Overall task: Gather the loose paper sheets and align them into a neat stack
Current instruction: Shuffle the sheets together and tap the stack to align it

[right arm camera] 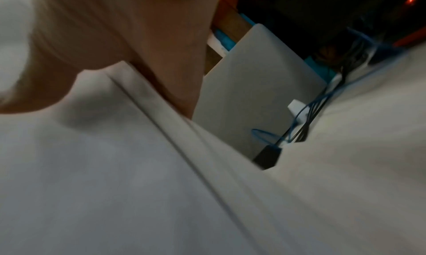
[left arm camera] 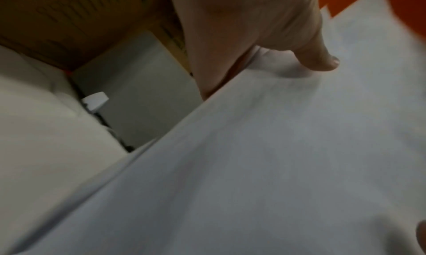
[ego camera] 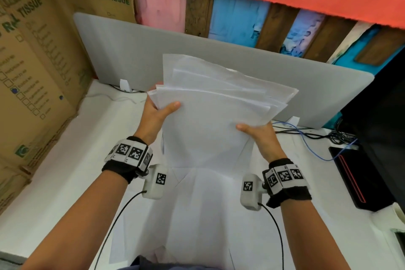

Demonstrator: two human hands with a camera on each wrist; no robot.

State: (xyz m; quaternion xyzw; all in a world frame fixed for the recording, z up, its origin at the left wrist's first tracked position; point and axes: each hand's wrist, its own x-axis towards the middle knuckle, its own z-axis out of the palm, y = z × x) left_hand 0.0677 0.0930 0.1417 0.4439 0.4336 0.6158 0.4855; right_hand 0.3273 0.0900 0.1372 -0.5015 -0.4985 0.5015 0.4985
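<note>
Paper sheets: you hold the paper sheets (ego camera: 214,112) raised above the tabletop (ego camera: 72,149), between its middle and the far edge; their lower part hangs toward more white sheets lying flat near the front edge; the far corners fan out unevenly, so the bundle is gathered but not yet squared.
Left hand: your left hand (ego camera: 156,114) clamps the bundle's left edge, thumb on top and the rest underneath; the left wrist view shows the thumb (left arm camera: 320,58) pressed flat on the top sheet.
Right hand: your right hand (ego camera: 260,136) clamps the right edge the same way, thumb over the top; the two hands sit apart, one on each side.
Why held so: a grip on both side edges likely lets you loosen and tap the sheets down on the tabletop so the edges fall level; this is a judgement.
Containers: the cardboard box (ego camera: 37,68) stands along the left edge, flap open toward you; what it holds cannot be told.
Surroundings: the grey divider (ego camera: 131,55) runs along the far edge; cables (ego camera: 315,136) lie at the far right corner beside a black device (ego camera: 355,180).
</note>
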